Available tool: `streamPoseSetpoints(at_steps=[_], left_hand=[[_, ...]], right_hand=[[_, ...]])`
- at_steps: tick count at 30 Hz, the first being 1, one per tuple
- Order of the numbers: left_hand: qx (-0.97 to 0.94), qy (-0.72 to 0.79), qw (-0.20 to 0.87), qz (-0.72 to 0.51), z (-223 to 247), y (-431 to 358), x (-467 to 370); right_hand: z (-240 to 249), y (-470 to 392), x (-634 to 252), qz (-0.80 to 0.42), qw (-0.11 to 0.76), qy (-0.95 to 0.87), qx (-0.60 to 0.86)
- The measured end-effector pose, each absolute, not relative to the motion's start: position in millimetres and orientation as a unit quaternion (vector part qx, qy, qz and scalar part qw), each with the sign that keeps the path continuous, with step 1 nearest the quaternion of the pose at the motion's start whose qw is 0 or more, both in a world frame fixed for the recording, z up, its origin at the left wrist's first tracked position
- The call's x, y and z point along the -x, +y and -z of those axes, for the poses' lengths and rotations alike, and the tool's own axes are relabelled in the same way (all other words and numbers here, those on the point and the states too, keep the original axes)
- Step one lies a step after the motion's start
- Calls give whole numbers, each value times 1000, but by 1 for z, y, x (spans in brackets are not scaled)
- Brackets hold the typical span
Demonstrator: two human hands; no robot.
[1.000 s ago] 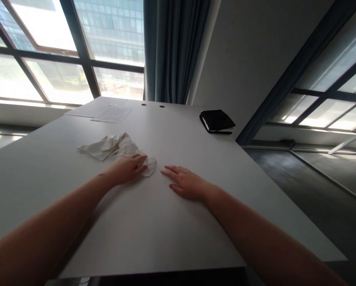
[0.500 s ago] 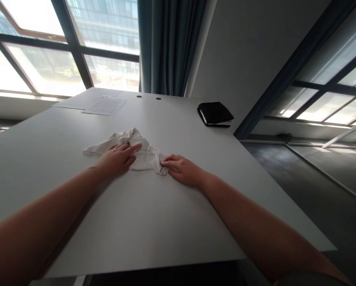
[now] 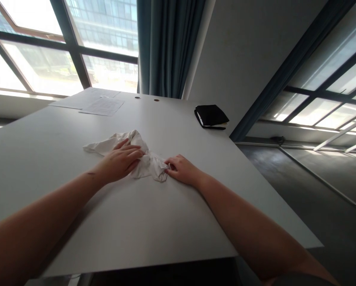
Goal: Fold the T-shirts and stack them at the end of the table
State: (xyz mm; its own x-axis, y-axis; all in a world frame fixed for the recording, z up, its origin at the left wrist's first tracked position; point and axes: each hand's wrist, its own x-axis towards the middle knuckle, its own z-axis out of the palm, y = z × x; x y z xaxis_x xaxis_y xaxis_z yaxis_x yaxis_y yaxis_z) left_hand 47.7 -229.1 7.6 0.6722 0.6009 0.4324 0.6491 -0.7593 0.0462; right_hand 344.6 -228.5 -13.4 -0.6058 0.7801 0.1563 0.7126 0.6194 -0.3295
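A crumpled white cloth lies on the white table, spread out sideways, with folds at its top and at its right end. My left hand rests on the cloth's middle, fingers stretched out and slightly apart, covering part of it. At the right end, my right hand pinches the cloth's edge between thumb and fingers. A thin tail of fabric reaches out to the left, beyond my left hand.
Printed sheets of paper lie at the table's far left. A black folder-like case sits near the right edge. Two round holes are set into the far end. Behind stand a blue curtain and windows.
My left hand has shifted slightly to the right over the cloth, its fingers higher on the folds. My right hand's fingers have curled in more, and the cloth's right end is more bunched.
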Motion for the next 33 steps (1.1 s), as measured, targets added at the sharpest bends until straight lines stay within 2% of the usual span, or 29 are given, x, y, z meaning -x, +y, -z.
streamPoseSetpoints(at_steps=[8, 15, 18, 21, 24, 26, 30, 33], left_hand=[[925, -369, 13, 95, -7, -243, -60], [952, -302, -50, 30, -12, -265, -76], [958, -269, -81, 54, -15, -265, -75], [955, -251, -65, 144, -16, -256, -70], [928, -299, -15, 222, -7, -243, -63], [904, -354, 10, 240, 2, -233, -56], [858, -470, 30, 205, 20, -221, -47], [831, -525, 39, 179, 24, -219, -46]], right_hand=[[16, -225, -345, -53, 98, -884, 454], [15, -204, -372, -6, 92, -838, 537], [18, -190, -391, -6, 112, -814, 571], [21, -182, -399, -5, 165, -791, 589], [19, -187, -391, -6, 243, -801, 546], [15, -197, -380, -40, 262, -842, 470], [7, -218, -358, -137, 208, -912, 327], [4, -225, -348, -173, 189, -920, 296]])
